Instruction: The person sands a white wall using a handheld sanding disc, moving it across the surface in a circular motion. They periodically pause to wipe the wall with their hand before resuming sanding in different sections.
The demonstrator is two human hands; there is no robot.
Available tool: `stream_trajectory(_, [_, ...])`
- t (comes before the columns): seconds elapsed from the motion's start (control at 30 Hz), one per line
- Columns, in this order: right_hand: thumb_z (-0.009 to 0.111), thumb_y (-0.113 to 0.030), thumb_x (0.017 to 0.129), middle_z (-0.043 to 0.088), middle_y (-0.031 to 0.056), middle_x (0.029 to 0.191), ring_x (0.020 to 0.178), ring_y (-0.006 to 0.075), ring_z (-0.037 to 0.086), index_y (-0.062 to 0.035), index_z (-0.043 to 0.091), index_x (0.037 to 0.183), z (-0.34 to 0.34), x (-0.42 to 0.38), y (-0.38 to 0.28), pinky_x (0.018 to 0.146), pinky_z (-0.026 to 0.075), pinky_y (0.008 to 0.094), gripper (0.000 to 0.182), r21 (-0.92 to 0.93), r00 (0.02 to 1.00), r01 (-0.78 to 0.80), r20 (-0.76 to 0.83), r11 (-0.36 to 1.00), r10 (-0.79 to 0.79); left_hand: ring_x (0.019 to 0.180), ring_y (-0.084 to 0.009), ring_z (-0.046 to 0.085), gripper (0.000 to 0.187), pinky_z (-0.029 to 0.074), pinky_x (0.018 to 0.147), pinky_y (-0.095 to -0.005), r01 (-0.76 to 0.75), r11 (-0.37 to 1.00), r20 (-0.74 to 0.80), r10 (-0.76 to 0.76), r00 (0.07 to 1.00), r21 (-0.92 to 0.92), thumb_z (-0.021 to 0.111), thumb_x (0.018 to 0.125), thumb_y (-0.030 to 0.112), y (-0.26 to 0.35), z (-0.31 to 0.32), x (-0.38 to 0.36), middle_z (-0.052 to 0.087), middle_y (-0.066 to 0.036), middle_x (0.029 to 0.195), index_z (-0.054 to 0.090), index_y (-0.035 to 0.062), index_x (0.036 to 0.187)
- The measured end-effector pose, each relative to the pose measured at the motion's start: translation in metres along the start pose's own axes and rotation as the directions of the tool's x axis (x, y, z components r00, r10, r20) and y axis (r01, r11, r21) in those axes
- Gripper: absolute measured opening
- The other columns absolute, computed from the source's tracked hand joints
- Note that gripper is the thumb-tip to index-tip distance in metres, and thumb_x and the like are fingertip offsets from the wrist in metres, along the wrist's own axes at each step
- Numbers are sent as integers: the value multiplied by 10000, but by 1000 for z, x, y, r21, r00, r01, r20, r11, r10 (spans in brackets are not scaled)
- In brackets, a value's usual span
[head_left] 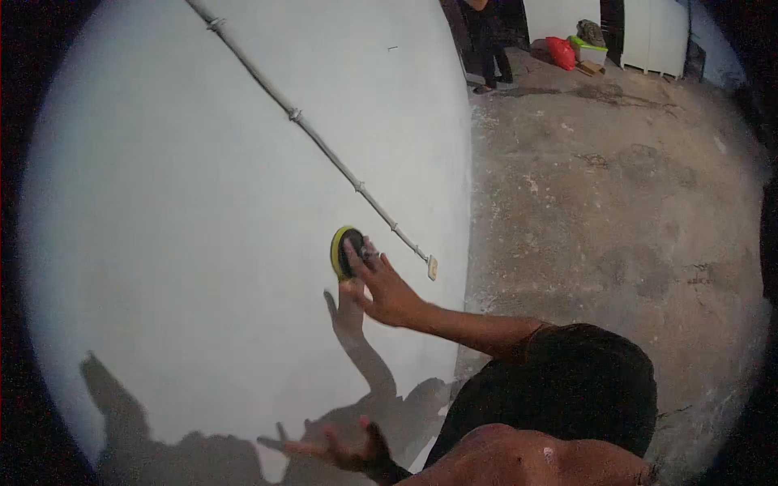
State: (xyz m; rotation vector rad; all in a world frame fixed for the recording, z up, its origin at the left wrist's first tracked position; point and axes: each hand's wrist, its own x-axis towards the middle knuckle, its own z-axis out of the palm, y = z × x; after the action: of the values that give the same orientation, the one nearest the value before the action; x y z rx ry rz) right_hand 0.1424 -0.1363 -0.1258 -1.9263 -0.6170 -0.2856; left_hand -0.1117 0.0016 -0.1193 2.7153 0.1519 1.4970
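Note:
My right hand (pixel 385 283) reaches out to the white wall (pixel 203 202) and grips a round hand pad (pixel 339 255), yellow at its rim and dark on its back. The fingers lie over the dark back, and the thumb is near the lower edge. The pad's face is turned to the wall, so it is hidden. Lower in the view, my left hand (pixel 344 448) is held in front of the wall, fingers spread and holding nothing. A dark band shows at its wrist.
A clipped pipe (pixel 324 150) slants down the wall to a small outlet box (pixel 433 268). Shadows fall on the lower wall. Rough concrete floor (pixel 583 219) lies to the right. At the back are a person (pixel 488 44), a red bag (pixel 560 53), a bin (pixel 590 52) and a white cabinet (pixel 655 36).

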Motion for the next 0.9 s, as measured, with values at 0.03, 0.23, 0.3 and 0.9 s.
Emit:
stream_trajectory(0.03, [402, -505, 1031, 163, 386, 1539, 1458, 540, 117, -135, 16, 1592, 2, -4, -11, 1165, 163, 647, 775, -6, 1000, 5, -4, 1000, -5, 1460, -533, 162, 680, 252, 1091, -719, -17, 999, 53, 18, 998, -29, 703, 880, 488, 1, 1, -7, 166, -319, 1581, 434, 246, 1455])
stream_trajectory(0.23, [389, -445, 1052, 138, 314, 1589, 1492, 481, 53, -111, 41, 1593, 15, 2, -8, 1184, 119, 610, 725, -94, 998, 17, -61, 995, -23, 1459, -516, 193, 667, 264, 1103, -699, -136, 956, 281, 210, 937, -259, 724, 873, 457, -1, 9, -23, 206, -304, 1575, 457, 236, 1442])
stream_trajectory(0.3, [373, -455, 1055, 118, 318, 1592, 1490, 484, 52, -91, 37, 1590, 13, 8, -6, 1187, 125, 597, 730, -62, 994, -57, -93, 996, 52, 1456, -506, 218, 654, 274, 1111, -681, -162, 931, 283, 260, 923, -328, 728, 871, 446, -5, 8, -37, 235, -298, 1568, 477, 224, 1432])
stream_trajectory(0.9, [320, -453, 1069, 93, 307, 1601, 1499, 436, 82, -83, -63, 1578, 61, -85, -59, 1214, 160, 507, 738, -58, 980, -75, 179, 995, 84, 1392, -481, 378, 529, 385, 1071, -629, 3, 812, 325, 230, 917, -584, 759, 848, 265, -40, 6, -95, 366, -257, 1521, 574, 204, 1340])
